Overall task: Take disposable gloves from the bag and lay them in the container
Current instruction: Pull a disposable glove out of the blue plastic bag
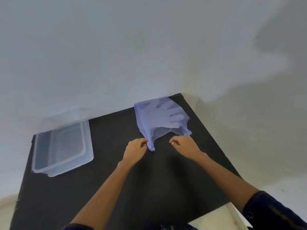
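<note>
Sleeve [272, 211]: dark, nearest the lens.
Bag [159, 120]: translucent purple, flat on the table's far right; gloves [167, 112] show through.
Left hand [135, 151]: fingers pinching the near handle.
Right hand [186, 145]: fingers curled, apparently empty, just short of the mouth.
Container [63, 148]: open, well left.
Table [116, 188]: black.
Risk: thin film may lift and slide with the gloves.

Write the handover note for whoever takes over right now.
Left hand: pinching the near handle of the bag.
Right hand: curled beside the bag's mouth; contact unclear.
Bag lies on the black table, far right, gloves visible inside through the plastic.
Container: far left, open, no gloves in it.
Done: nothing moved over yet.
Left: open the bag, pull gloves out, lay them in the container.
</note>
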